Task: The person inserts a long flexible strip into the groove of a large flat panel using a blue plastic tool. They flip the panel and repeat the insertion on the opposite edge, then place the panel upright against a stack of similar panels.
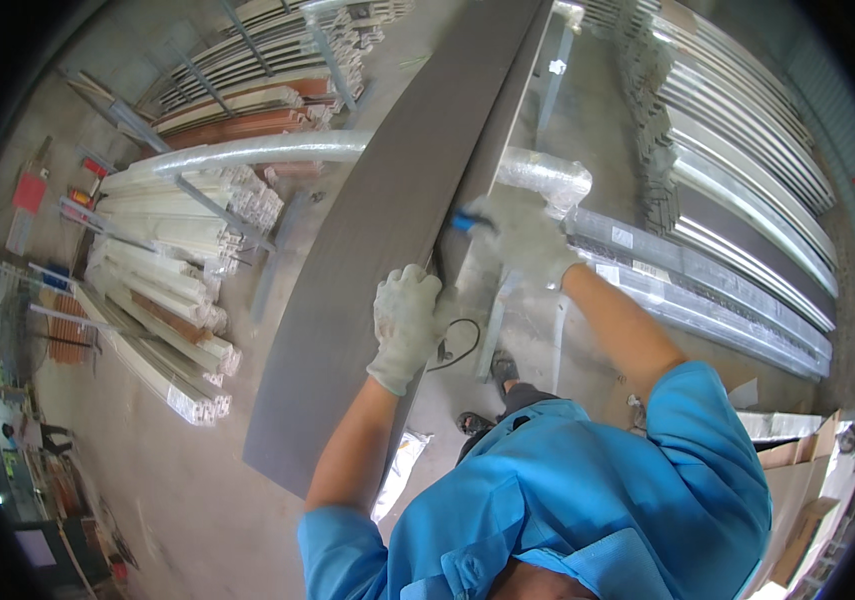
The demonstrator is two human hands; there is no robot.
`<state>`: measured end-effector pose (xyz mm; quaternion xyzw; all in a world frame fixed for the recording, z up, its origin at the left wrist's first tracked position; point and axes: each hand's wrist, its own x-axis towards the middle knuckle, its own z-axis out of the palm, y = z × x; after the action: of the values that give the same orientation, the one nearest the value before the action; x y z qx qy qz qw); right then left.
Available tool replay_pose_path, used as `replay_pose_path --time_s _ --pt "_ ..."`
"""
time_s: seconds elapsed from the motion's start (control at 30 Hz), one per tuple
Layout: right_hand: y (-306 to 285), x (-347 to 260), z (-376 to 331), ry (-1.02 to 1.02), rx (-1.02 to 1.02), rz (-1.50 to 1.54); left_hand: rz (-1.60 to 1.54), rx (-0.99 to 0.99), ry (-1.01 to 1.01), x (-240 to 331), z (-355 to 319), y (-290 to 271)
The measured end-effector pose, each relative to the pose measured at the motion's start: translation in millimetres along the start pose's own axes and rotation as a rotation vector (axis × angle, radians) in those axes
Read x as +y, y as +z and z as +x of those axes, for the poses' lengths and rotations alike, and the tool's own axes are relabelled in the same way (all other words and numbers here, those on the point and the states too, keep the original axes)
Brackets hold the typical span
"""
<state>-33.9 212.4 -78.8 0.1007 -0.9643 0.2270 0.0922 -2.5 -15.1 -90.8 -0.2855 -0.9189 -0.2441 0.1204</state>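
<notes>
Across wrapped supports (267,150), the grey panel (397,195) (probably stiff, heavy, best held by both long edges) is clasped at its edge by the left hand (406,323), a blue tool (464,219) by the right hand (527,238).

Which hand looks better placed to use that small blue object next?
Probably the whitish-gloved right hand: it seems to grip the small blue object, though motion blurs both. The whitish-gloved left hand rests at the edge of the long flat dark grey panel, perhaps better for steadying.
</notes>
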Motion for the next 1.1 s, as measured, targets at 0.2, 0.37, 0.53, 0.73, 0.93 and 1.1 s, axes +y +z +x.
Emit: replay_pose_path --time_s 0.2,0.37,0.53,0.73,0.93,1.1 --pt "-16 45 69 0.213 0.042 -0.105 -0.030 0.002 -0.041 0 -1 -1" --pt "4 14 31 0.056 0.035 -0.121 -0.010 -0.039 -0.071 2 2 -4" --pt "12 0 -6 -0.038 0.014 0.021 -0.347 -0.055 -0.281 29 -6 -10" --pt "13 8 5 -0.081 0.012 0.018 -1.343 -0.054 -0.741 83 -63 -25" --pt "18 15 4 -0.201 0.115 0.018 -1.116 0.020 -0.963 101 -164 -65" --pt "23 12 4 -0.181 0.141 -0.024 -0.998 -0.001 -1.135 109 -235 -98"
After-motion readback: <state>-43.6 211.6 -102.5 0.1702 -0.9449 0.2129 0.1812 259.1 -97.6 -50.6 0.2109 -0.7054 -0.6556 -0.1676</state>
